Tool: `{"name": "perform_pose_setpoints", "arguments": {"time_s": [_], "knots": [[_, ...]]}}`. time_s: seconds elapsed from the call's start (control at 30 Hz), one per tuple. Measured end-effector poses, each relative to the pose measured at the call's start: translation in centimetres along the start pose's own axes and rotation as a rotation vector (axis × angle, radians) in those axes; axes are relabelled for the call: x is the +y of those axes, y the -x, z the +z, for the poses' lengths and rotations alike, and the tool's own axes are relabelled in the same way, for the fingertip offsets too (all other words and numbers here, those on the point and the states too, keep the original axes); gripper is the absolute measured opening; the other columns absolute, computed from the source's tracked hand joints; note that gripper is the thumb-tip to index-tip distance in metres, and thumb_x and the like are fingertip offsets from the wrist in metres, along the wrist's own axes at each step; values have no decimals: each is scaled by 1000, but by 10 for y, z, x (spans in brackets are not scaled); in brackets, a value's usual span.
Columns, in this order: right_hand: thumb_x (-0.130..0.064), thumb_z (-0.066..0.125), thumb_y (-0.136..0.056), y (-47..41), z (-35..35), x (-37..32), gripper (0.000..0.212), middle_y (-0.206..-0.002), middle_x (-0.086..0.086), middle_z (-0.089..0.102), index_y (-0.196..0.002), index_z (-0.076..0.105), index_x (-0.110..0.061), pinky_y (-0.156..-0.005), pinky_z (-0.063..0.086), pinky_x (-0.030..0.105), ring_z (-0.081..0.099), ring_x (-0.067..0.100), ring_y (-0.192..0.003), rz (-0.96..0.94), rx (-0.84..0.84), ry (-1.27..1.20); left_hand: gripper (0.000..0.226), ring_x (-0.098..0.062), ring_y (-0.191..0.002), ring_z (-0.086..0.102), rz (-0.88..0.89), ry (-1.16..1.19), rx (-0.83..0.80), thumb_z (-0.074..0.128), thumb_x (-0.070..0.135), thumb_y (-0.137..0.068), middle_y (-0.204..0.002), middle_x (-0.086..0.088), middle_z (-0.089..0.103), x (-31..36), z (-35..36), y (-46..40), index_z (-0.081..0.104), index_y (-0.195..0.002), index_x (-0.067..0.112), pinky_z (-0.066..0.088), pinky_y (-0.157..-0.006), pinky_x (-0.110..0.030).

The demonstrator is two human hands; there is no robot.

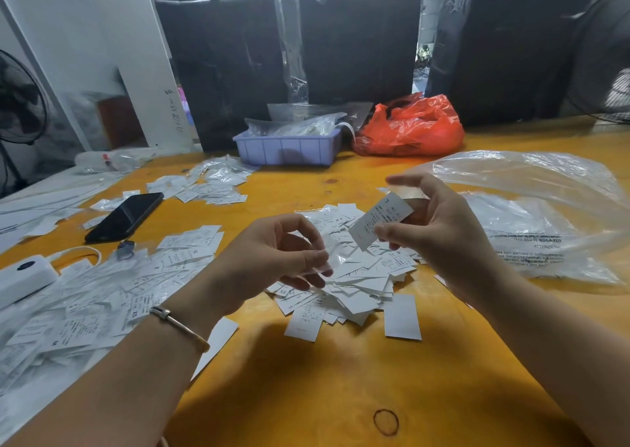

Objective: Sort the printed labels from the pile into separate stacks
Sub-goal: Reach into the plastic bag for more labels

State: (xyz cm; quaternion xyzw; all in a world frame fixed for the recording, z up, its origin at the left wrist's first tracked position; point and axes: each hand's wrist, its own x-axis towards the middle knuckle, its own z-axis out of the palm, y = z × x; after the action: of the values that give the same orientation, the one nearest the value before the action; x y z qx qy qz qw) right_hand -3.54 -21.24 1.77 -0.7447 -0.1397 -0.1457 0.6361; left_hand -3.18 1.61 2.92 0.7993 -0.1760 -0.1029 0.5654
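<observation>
A pile of small white printed labels (pixel 354 276) lies in the middle of the yellow wooden table (pixel 341 395). My right hand (pixel 439 228) is raised over the pile's right side and pinches one label marked L (pixel 378 218) between thumb and fingers. My left hand (pixel 272 255) hovers over the pile's left side with its fingers curled; I cannot tell whether it holds a label. More labels lie spread in clear bags at the left (pixel 102 296) and in a smaller group at the back left (pixel 204 187).
A black phone (pixel 126 216) and a white power bank (pixel 24 276) lie at the left. A lilac tray (pixel 289 148) and a red plastic bag (pixel 412 128) stand at the back. Clear plastic bags (pixel 531 215) cover the right side. A rubber band (pixel 386 422) lies near the front.
</observation>
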Motion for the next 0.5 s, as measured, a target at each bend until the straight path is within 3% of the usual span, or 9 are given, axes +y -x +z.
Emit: {"name": "perform_pose_setpoints", "arguments": {"time_s": [0.13, 0.23, 0.33, 0.4, 0.5], "knots": [[5, 67, -78, -2, -3, -2, 12, -75, 11, 71, -84, 70, -5, -58, 46, 19, 55, 11, -61, 118, 11, -93, 39, -23, -73, 72, 49, 38, 13, 78, 14, -68, -84, -13, 75, 1, 0, 0, 62, -102, 4, 57, -63, -27], [3, 62, -81, -3, -6, -3, 6, -80, 15, 69, -85, 67, 2, -71, 45, 25, 57, 18, -74, 213, 18, -184, 41, -21, -74, 71, 76, 55, 6, 80, 15, -64, -84, -10, 74, 0, 0, 0, 68, -102, 7, 59, -69, -27], [6, 54, -83, -3, -5, -7, 11, -78, 9, 70, -86, 58, -4, -81, 51, 28, 66, 17, -82, 214, -32, -234, 32, -19, -75, 70, 92, 52, 0, 81, 18, -63, -83, -9, 74, -1, 0, 1, 73, -93, 9, 58, -69, -26], [8, 57, -80, -1, -3, -9, 12, -65, 0, 65, -83, 57, -3, -71, 50, 22, 62, 9, -68, 147, -20, -198, 29, -19, -75, 70, 100, 49, 5, 81, 20, -63, -83, -11, 74, -1, 0, 1, 73, -88, 7, 58, -69, -26], [-1, 70, -70, 4, 1, -15, 5, -67, 8, 66, -72, 65, -3, -59, 49, 16, 60, 11, -63, 18, -40, -144, 28, -20, -76, 70, 118, 33, 17, 80, 24, -65, -85, -13, 74, -1, 0, 1, 73, -86, 7, 58, -70, -26]]}}
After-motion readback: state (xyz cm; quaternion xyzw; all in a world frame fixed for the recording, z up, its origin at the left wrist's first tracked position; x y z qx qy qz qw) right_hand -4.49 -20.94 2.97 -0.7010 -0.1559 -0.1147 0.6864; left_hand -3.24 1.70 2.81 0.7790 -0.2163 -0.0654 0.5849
